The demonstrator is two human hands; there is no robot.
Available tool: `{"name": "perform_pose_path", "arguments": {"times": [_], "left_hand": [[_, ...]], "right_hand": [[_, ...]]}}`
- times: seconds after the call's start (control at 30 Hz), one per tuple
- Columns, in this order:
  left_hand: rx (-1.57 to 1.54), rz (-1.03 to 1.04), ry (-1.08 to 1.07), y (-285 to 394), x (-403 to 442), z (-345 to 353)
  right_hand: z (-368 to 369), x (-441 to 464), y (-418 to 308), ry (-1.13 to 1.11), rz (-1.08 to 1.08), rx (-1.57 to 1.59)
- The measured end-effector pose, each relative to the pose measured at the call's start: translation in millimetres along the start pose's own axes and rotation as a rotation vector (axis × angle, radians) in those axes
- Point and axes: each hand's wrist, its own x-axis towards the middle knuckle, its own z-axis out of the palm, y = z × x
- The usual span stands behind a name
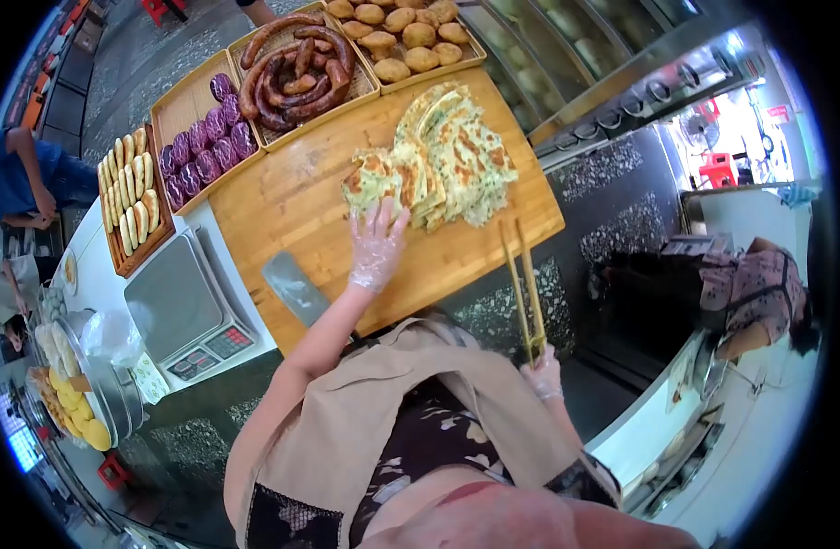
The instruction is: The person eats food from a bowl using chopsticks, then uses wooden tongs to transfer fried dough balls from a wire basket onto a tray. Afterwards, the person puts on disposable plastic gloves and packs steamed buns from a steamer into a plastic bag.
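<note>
My left hand [378, 245], in a clear plastic glove, reaches over the wooden board [292, 201]. Its fingers are spread and their tips touch the near left edge of the browned, green-flecked flatbread [466, 156], which lies in a folded heap. At the lower right, my right hand [543, 373], gloved too, is closed around the lower ends of long wooden tongs [524, 293]. The tips of the tongs point up toward the board's right edge, near the flatbread. A wide-bladed cleaver [295, 287] lies on the board left of my left forearm, its handle mostly hidden.
Trays of sausages [296, 82], round browned pastries [420, 46], purple rolls [210, 146] and pale buns [127, 192] line the board's far and left sides. A scale [187, 302] stands at left. One person [754, 284] is at right, another [36, 174] at far left.
</note>
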Motion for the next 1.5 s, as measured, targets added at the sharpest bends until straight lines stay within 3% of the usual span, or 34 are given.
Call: {"name": "perform_pose_path", "arguments": {"times": [0.1,0.17,0.53,0.6,0.67,0.87,0.97,1.03,1.23,1.3,1.4,1.43,1.5], "left_hand": [[0.171,0.013,-0.04,-15.1,5.7,32.1],[0.255,0.108,-0.154,-24.7,11.2,32.0],[0.219,0.081,-0.041,-61.8,48.3,29.2],[0.122,0.002,0.014,-50.3,29.4,15.9],[0.017,0.064,-0.057,-37.4,-15.5,-1.9],[-0.141,0.102,-0.339,-33.7,-173.3,-73.3],[-0.148,0.133,-0.363,-57.4,-214.9,-75.9],[-0.142,0.177,-0.267,-64.3,-226.5,-72.1],[-0.158,0.22,-0.224,-77.3,-236.7,-66.2],[-0.161,0.235,-0.244,-78.0,-240.6,-72.4],[-0.311,0.009,-0.165,-83.6,-247.1,-85.5],[-0.313,0.031,-0.17,-87.6,-251.5,-91.5],[-0.38,-0.161,-0.051,-97.5,-264.9,-106.8]], "right_hand": [[11.7,42.7,-2.2,-0.037,-0.173,-0.078],[14.2,72.2,-27.8,-0.116,-0.105,0.023],[30.8,122.5,-44.5,-0.079,-0.269,-0.049],[32.1,116.4,-36.7,-0.071,-0.298,-0.037],[24.1,101.6,-50.1,-0.114,-0.228,-0.005],[42.0,44.7,-72.1,-0.07,-0.318,0.006],[68.3,10.9,-102.7,-0.042,-0.405,0.015],[91.3,-3.5,-137.7,-0.035,-0.505,0.022],[194.8,24.8,-263.6,0.139,-0.915,0.029],[207.3,14.1,-309.6,-0.033,-0.764,0.062],[233.9,5.7,-319.8,0.175,-0.892,0.036],[237.0,1.9,-320.6,0.192,-0.879,0.043],[244.6,-7.0,-320.4,0.019,-0.762,0.129]]}}
